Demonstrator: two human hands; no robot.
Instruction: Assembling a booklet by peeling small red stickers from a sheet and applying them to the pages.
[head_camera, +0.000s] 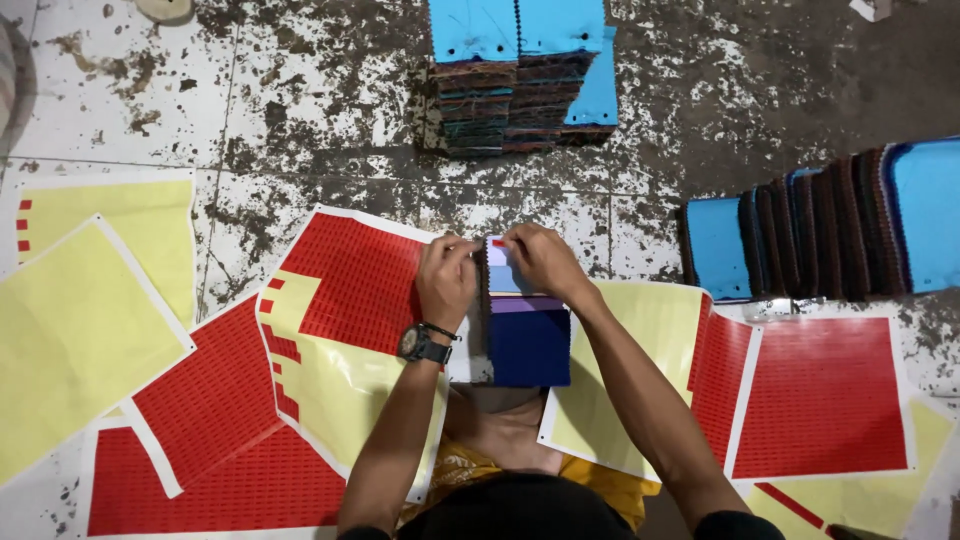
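While left hand (447, 280) pinches swatch book (528, 335) top edge, right fingers (515, 243) closed on small red sticker (497, 243); I judge fabric soft, light, floppy; support spine.

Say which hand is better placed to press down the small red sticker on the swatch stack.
Right hand: its fingertips pinch the small red sticker atop the blue fabric swatch stack; the left hand grips the stack's edge.
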